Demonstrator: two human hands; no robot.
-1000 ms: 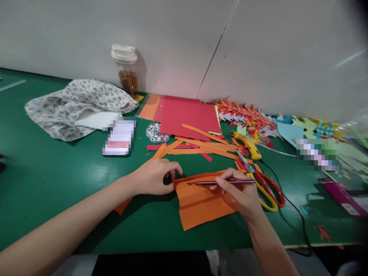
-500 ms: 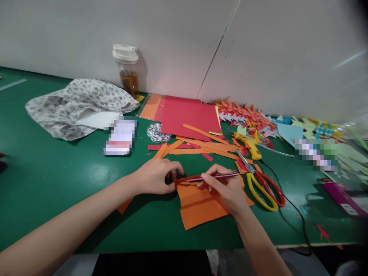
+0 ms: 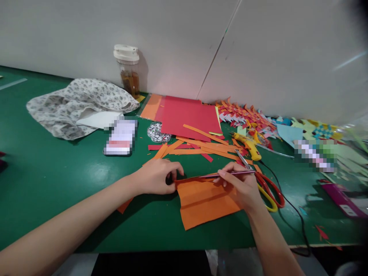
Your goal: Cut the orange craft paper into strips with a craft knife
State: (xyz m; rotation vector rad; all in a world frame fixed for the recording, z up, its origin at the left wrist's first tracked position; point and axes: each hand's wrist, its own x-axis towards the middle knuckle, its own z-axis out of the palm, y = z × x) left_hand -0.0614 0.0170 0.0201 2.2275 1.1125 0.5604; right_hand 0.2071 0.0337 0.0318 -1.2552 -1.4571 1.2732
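Observation:
An orange sheet of paper (image 3: 204, 202) lies on the green table (image 3: 57, 180) near the front edge, with a fold line across it. My left hand (image 3: 156, 176) is closed, pinching the sheet's upper left corner. My right hand (image 3: 241, 186) grips a thin dark pen (image 3: 227, 174) laid along the sheet's top edge, its tip pointing left toward my left hand.
Red-and-yellow scissors (image 3: 266, 186) and a yellow glue gun (image 3: 248, 145) with a black cord lie to the right. Orange and red paper strips (image 3: 198, 147), red sheets (image 3: 188, 115), a phone (image 3: 120, 137), a floral cloth (image 3: 77, 105) and a jar (image 3: 128, 71) sit behind.
My right hand slid left along the top edge with the pen, then back to the right. My left hand kept its pinch on the corner.

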